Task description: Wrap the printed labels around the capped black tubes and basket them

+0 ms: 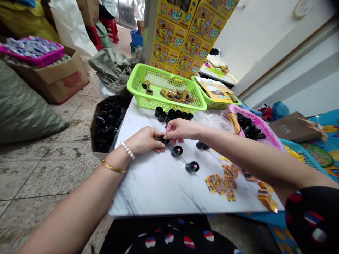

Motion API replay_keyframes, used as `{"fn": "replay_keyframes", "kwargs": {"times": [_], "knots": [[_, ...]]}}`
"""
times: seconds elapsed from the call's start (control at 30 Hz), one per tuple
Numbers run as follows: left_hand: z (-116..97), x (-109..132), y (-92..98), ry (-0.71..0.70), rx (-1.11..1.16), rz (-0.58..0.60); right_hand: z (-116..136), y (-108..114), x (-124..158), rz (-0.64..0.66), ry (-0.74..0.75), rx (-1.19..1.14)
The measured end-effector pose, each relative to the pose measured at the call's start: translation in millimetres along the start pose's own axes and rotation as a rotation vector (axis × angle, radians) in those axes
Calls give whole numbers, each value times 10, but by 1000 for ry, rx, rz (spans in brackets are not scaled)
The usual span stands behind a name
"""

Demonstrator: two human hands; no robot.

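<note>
On the marbled white table, my left hand (148, 138) is closed around a small black cup (165, 140), mostly hidden by the fingers. Pinched fingers of my right hand (178, 129) meet it at the cup; what they hold, if anything, is hidden. Two black cups with coloured bits inside lie on their sides in front: a nearer cup (192, 167) and a farther cup (177, 151). More black cups (162, 116) stand in a group behind my hands. Partly behind my right forearm are other black cups (201, 145). Small printed yellow cards (221, 184) lie loose to the right.
A green basket (137, 95) at the back holds yellow-wrapped cups. Stacked yellow boxes (169, 31) rise behind it. Left of the table, a carton (94, 141) is full of black cups. A pink basket (272, 139) with black pieces stands at the right.
</note>
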State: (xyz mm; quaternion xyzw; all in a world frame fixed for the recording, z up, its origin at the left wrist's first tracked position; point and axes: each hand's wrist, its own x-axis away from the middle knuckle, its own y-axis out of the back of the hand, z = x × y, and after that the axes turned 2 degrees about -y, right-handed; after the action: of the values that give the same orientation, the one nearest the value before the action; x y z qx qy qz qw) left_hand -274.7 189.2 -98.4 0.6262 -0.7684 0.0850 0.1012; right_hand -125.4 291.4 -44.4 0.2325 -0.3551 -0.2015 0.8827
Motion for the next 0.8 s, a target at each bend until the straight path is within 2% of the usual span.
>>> {"fn": "replay_keyframes", "kwargs": {"times": [0.07, 0.2, 0.4, 0.5, 0.57, 0.67, 0.73, 0.77, 0.8], "knots": [[-10, -1, 1, -5, -1, 0, 36, -2, -33, 47, -20, 22], [-57, 12, 14, -48, -93, -3, 66, -50, -10, -47, 42, 125], [-60, 7, 67, -29, -167, 16, 185, -24, 92, -85, 108, 311], [-42, 15, 75, -11, -207, -4, 314, 150, 290, -225, 181, 441], [-44, 29, 70, -2, -263, -19, 334, 369, 496, -366, 242, 489], [-75, 53, 48, -30, -296, 9, 101, 815, 858, -590, 205, 571], [-104, 59, 29, -67, -284, 53, -266, 1123, 1096, -734, 13, 677], [-117, 57, 20, -81, -289, 68, -502, 1256, 1204, -773, -139, 733], [-130, 51, 11, -87, -304, 69, -760, 1363, 1300, -755, -308, 781]]}}
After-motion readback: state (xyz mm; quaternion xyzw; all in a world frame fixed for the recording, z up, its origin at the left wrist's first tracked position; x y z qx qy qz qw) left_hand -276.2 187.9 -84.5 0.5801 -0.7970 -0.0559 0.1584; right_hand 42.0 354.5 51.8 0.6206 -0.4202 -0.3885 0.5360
